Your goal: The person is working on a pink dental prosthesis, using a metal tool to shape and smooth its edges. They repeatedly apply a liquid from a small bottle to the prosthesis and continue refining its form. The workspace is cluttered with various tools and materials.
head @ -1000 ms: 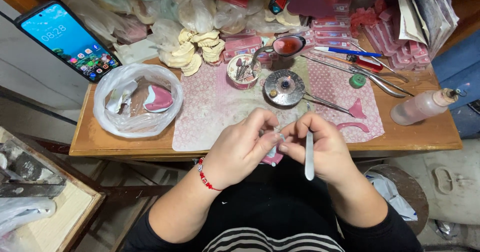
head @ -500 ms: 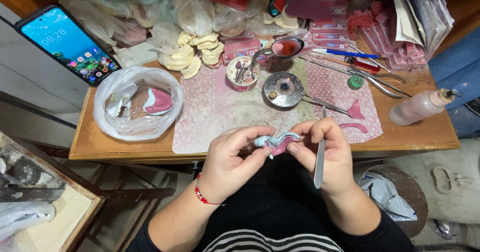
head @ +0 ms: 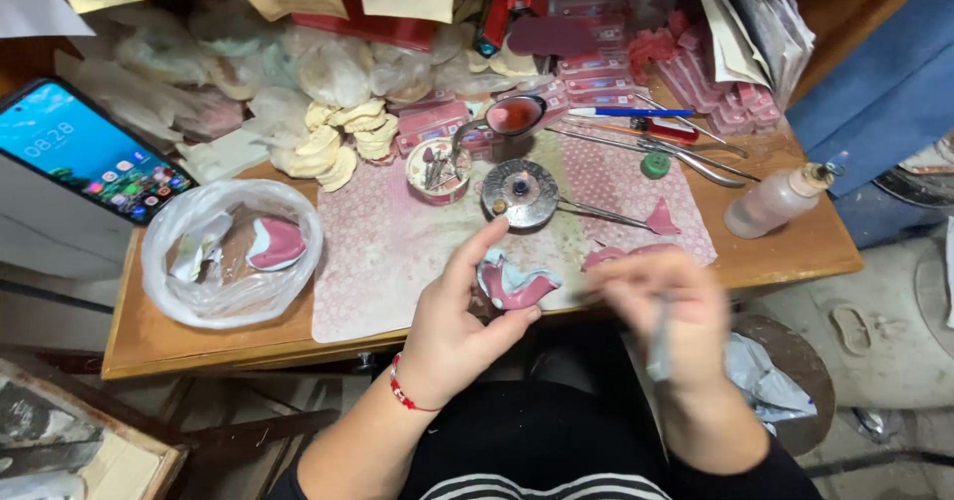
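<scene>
My left hand (head: 459, 323) holds a pink and pale blue denture-shaped wax piece (head: 514, 283) between thumb and fingers, just above the front edge of the wooden table (head: 189, 339). A red bracelet is on that wrist. My right hand (head: 664, 317) is blurred, a little right of the piece and apart from it, gripping a slim grey metal tool (head: 659, 343) that points down. A second pink piece (head: 608, 255) lies on the patterned pink mat (head: 383, 251) just behind my right hand.
A clear plastic bag (head: 231, 251) with a pink cast sits at the left. A phone (head: 87, 152) leans at far left. A small round burner (head: 520, 192), a tool cup (head: 438, 170), a plastic bottle (head: 778, 200), long metal instruments (head: 651, 146) and plaster casts (head: 338, 140) crowd the back.
My hands have parted: the right hand with the tool has swung off to the right, leaving the wax piece in my left hand alone, now lifted over the mat.
</scene>
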